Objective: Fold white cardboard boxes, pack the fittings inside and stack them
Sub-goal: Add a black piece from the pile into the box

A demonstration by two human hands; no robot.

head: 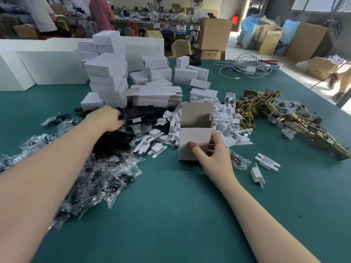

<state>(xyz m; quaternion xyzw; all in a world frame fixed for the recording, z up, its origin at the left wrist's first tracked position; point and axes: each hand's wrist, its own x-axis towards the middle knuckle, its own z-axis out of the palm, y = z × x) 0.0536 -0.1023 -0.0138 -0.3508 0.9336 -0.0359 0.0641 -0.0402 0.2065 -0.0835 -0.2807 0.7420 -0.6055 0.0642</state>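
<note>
A white cardboard box stands upright on the green table, its top flap open and brown inside showing. My right hand grips its lower right corner, thumb on the front face. My left hand reaches into a heap of black parts near the middle, fingers curled and blurred; what it holds is unclear. Brass-coloured latch fittings lie in a heap to the right. Flat unfolded box blanks are stacked behind the black parts. Closed white boxes stand stacked at the back left.
Small white cardboard inserts are piled behind the box, and two lie loose at the right. Clear bags of dark small parts spread under my left arm. White cables lie at the far right. Two people stand at the back left.
</note>
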